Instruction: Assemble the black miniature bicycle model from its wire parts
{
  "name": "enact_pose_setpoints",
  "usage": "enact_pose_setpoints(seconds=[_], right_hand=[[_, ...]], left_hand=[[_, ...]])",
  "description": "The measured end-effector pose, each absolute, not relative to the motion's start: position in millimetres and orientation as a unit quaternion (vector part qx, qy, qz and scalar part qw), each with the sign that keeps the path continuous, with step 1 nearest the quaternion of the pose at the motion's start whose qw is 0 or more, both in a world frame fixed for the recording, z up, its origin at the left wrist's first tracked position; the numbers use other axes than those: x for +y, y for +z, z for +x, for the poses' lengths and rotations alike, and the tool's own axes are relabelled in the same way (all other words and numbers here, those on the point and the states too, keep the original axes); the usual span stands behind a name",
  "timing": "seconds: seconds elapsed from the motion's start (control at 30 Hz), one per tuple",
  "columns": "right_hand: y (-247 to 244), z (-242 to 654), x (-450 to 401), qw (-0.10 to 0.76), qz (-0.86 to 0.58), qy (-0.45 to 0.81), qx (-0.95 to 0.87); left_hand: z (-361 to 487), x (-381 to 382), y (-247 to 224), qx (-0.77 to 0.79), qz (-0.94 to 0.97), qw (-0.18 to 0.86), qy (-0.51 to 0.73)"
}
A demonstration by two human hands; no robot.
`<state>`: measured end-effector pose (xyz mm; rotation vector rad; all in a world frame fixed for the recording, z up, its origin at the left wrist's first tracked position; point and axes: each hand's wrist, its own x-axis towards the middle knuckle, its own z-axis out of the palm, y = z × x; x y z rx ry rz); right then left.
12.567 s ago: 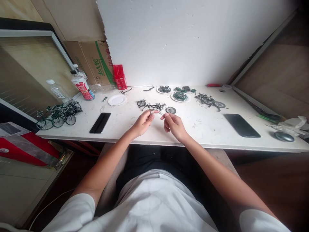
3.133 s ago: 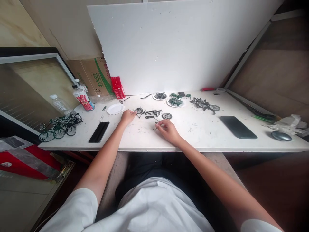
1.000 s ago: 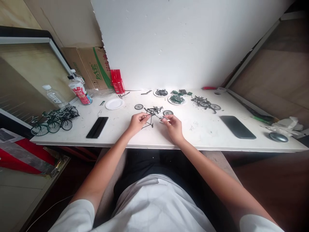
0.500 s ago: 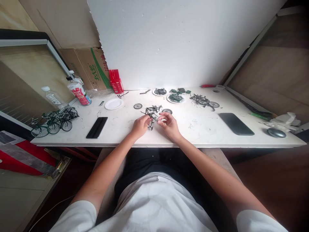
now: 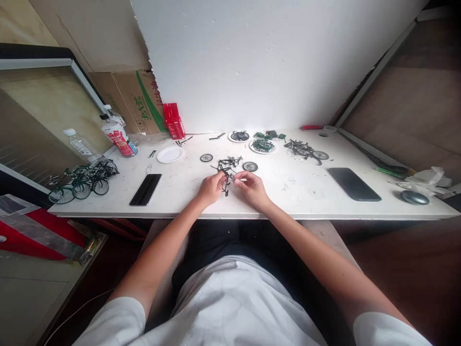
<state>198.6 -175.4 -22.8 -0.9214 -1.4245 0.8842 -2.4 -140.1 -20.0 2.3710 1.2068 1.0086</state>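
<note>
Between thumb and fingers, my left hand [image 5: 211, 188] pinches a dark miniature bicycle frame [image 5: 225, 169] just above the white table. My right hand [image 5: 252, 189] is closed in a pinch at the frame's right side; whether it grips the frame or a small part there is too small to make out. One loose spoked wheel [image 5: 206, 157] lies beyond my left hand, and another wheel [image 5: 250, 166] lies just beyond my right fingers. Small dark bicycle parts [image 5: 231, 161] lie behind the frame.
Assembled model bicycles [image 5: 82, 182] stand at the left, near a phone [image 5: 145, 190] and bottles [image 5: 120, 137]. Plates [image 5: 170, 154] and a heap of dark parts [image 5: 302, 150] lie farther back. A dark flat slab [image 5: 354, 184] and a computer mouse [image 5: 415, 197] are at right.
My right fingers have come together and moved slightly left, against the frame's side. The wheel beyond them now shows more fully. My left hand keeps its pinch.
</note>
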Motion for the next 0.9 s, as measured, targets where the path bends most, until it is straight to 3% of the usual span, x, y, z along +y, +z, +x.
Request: enact_pose_setpoints(seconds=[0.9], right_hand=[[-20.8, 200.0, -176.9, 0.585, -0.374, 0.405, -0.595]], left_hand=[[-1.2, -141.4, -18.7, 0.4, 0.838, 0.145, 0.342]])
